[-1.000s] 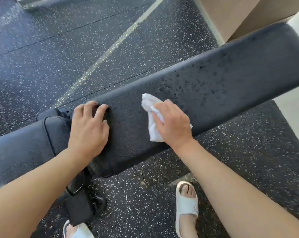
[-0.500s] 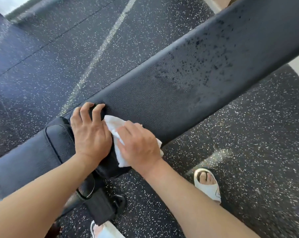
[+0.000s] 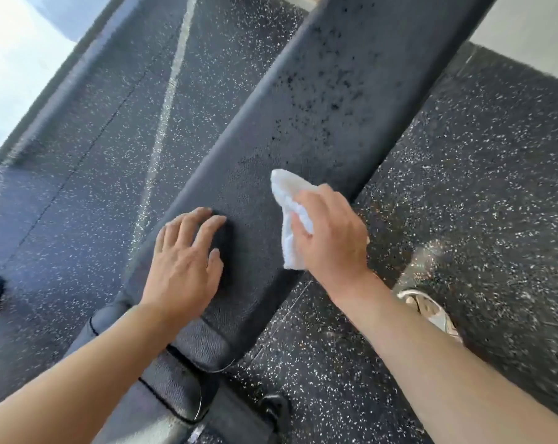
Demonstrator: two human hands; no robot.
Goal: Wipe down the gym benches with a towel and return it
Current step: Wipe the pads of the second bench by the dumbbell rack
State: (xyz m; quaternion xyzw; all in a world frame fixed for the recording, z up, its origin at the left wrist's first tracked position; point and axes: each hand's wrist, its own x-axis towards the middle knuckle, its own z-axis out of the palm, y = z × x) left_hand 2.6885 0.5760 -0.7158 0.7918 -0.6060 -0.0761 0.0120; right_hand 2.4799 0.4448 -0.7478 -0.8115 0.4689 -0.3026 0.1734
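Since half a second ago, the right hand [image 3: 330, 233] has slid the towel [image 3: 290, 216] up the counter [image 3: 329, 100], away from the left hand [image 3: 184, 262]. Its grip is bunched around the towel; left fingers lie spread, flat on the pad.

The desk [image 3: 319, 129] runs out of the top edge, so its far end cannot be seen, and its near padding is partly covered by the left hand [image 3: 184, 267] and forearm. Much of the towel [image 3: 290, 213] lies hidden under the right hand [image 3: 329, 238], whose fingers are tucked out of sight. The right foot [image 3: 431, 312] is blurred and half covered by the forearm
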